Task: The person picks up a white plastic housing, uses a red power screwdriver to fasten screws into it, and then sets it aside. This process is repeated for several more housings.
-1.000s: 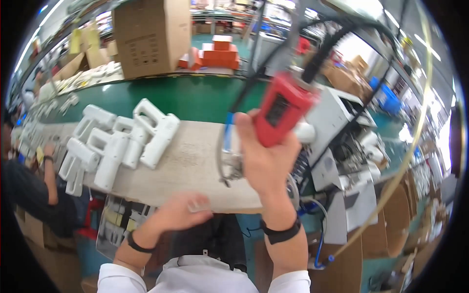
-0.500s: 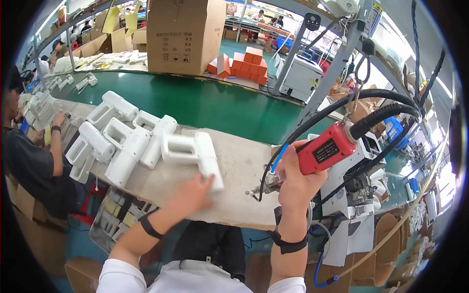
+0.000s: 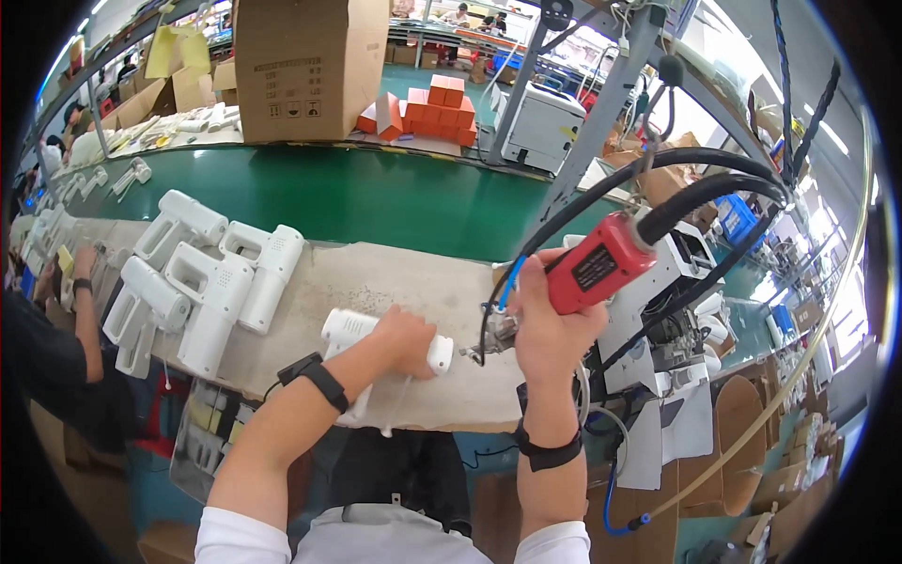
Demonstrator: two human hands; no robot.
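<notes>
My left hand is wrapped over a white gun-shaped appliance, which rests on its side at the mat's front half. Its handle points toward me, partly covered by my forearm, and a thin white cord hangs past the bench edge. In my right hand is a red electric screwdriver, fingers closed round its body. The tool's metal nose points left, close to the appliance's right end; whether they touch I cannot tell. Several similar white appliances lie in a cluster to the left.
Beyond the beige mat runs a green conveyor belt. A large carton and orange boxes stand behind it. Black cables hang at right near a grey post. A co-worker's arm is at far left.
My left hand has closed round the appliance, turned it over so its handle faces me, and brought its end near the screwdriver nose. The view has shifted right.
</notes>
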